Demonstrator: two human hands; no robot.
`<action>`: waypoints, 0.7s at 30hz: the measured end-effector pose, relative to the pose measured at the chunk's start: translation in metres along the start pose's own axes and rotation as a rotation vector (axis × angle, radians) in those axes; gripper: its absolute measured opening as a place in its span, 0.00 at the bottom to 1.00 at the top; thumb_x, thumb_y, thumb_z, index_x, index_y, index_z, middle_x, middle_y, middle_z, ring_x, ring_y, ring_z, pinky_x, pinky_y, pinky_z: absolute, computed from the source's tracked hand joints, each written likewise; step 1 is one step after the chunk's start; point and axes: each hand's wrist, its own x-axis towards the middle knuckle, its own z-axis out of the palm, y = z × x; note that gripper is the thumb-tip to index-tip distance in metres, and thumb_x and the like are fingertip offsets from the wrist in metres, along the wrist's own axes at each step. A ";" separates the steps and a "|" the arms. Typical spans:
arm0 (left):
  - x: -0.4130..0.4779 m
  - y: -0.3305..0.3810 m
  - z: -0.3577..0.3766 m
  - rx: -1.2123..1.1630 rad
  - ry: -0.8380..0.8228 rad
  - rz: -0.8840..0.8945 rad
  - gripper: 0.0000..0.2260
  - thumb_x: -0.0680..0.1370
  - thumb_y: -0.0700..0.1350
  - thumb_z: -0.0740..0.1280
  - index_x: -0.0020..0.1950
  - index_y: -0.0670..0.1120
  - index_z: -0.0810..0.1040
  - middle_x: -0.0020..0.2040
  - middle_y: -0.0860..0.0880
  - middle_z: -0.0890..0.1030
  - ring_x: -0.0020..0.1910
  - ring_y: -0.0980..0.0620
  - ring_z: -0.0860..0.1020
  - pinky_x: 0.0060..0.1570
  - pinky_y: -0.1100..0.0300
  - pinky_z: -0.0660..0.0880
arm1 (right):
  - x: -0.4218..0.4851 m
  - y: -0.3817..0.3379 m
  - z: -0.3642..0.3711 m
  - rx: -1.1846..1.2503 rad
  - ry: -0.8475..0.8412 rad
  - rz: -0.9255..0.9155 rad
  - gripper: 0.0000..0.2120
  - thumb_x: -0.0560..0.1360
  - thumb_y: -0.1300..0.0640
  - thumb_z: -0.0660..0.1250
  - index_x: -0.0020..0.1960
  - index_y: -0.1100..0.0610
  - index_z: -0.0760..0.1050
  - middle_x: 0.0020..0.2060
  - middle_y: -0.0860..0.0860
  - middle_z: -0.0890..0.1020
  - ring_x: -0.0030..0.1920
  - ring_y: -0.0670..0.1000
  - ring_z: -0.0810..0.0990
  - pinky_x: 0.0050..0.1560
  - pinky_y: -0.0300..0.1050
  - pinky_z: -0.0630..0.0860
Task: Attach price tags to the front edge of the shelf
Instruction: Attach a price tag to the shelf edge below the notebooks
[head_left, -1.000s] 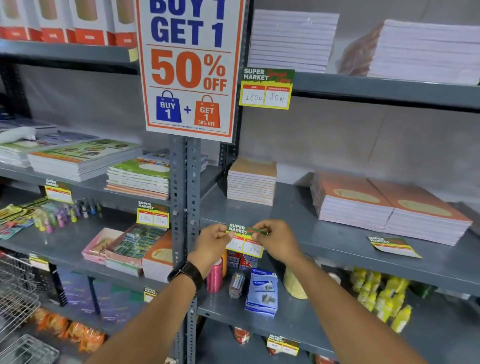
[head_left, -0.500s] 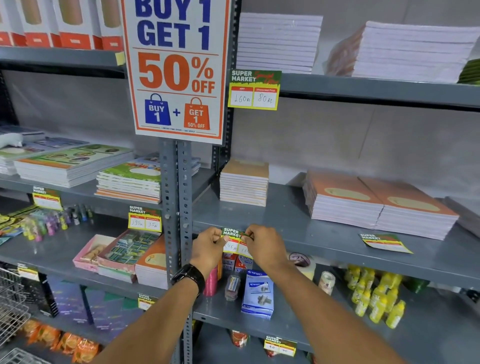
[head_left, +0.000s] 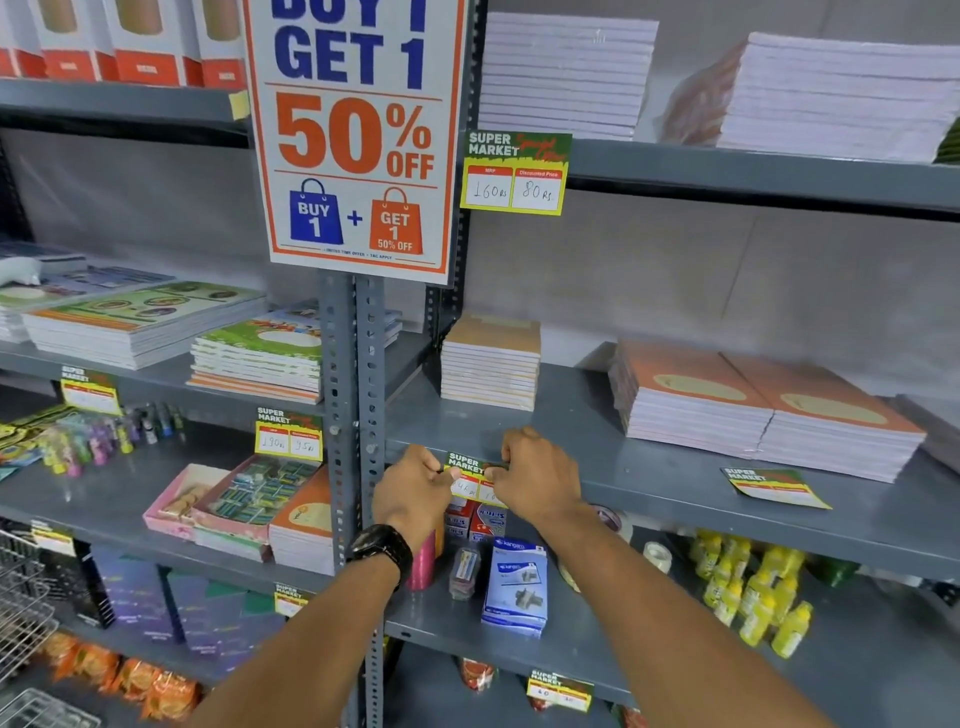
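Observation:
A green and yellow price tag (head_left: 470, 475) is pressed flat against the front edge of the grey middle shelf (head_left: 675, 486), just right of the perforated upright. My left hand (head_left: 413, 491), with a black watch on its wrist, pinches the tag's left end. My right hand (head_left: 537, 480) pinches its right end. A second loose price tag (head_left: 776, 488) lies flat on the same shelf at the right, in front of the orange notebooks.
The perforated metal upright (head_left: 356, 441) stands just left of my hands, with a "50% off" poster (head_left: 356, 135) above. Fixed tags (head_left: 288, 436) hang on neighbouring shelf edges. Notebook stacks (head_left: 491, 364) sit on the shelf; staple boxes (head_left: 514, 584), tape and yellow bottles (head_left: 748, 592) lie below.
Both hands carried the tag up and away from me, from in front of the lower goods to the shelf's front edge. The view moved closer to the shelf.

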 end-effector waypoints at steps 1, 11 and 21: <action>0.001 -0.002 -0.003 0.025 0.008 0.012 0.13 0.72 0.58 0.72 0.42 0.53 0.71 0.36 0.55 0.78 0.37 0.53 0.78 0.35 0.57 0.71 | 0.002 -0.003 0.001 -0.016 0.001 -0.012 0.15 0.71 0.47 0.69 0.51 0.56 0.74 0.49 0.53 0.79 0.50 0.57 0.79 0.46 0.51 0.77; 0.009 0.001 -0.018 0.237 -0.021 0.109 0.18 0.71 0.64 0.68 0.38 0.53 0.66 0.35 0.53 0.78 0.36 0.49 0.77 0.47 0.48 0.76 | 0.009 0.002 0.008 -0.110 -0.011 -0.086 0.21 0.72 0.43 0.71 0.58 0.54 0.75 0.54 0.54 0.79 0.56 0.57 0.75 0.55 0.52 0.74; 0.004 0.004 -0.015 0.108 -0.091 0.095 0.11 0.73 0.53 0.71 0.41 0.53 0.69 0.38 0.54 0.76 0.38 0.50 0.77 0.39 0.55 0.73 | 0.003 0.015 0.003 -0.026 0.018 -0.028 0.16 0.71 0.47 0.73 0.56 0.51 0.78 0.52 0.51 0.80 0.54 0.55 0.75 0.55 0.51 0.74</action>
